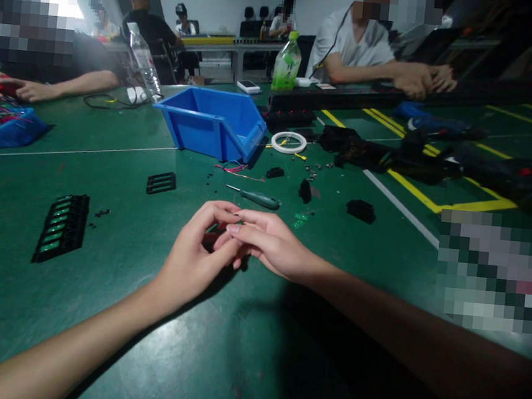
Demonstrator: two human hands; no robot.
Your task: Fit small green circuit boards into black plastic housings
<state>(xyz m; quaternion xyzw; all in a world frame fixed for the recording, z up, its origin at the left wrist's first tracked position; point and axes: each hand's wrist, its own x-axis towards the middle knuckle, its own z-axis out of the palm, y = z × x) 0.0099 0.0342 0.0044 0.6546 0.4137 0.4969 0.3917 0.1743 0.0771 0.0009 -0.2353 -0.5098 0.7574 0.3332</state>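
Note:
My left hand (199,246) and my right hand (274,243) meet over the middle of the green table (111,316). Their fingers are bent and pressed together around something small, of which only a dark and green speck shows between the fingertips. Just beyond them lies a screwdriver (260,199) with a green handle, its shaft pointing left. Small green pieces (300,220) rest to the right of the fingers. Over on the left are a black tray holding green boards (61,228) and a smaller black slotted frame (160,183).
A blue bin (198,125) stands behind the screwdriver, beside a white tape roll (288,142). Black parts (360,210) and loose screws lie to the right. Bottles (287,61) stand farther back. Co-workers sit across the table, one person's hands (416,79) at the far right.

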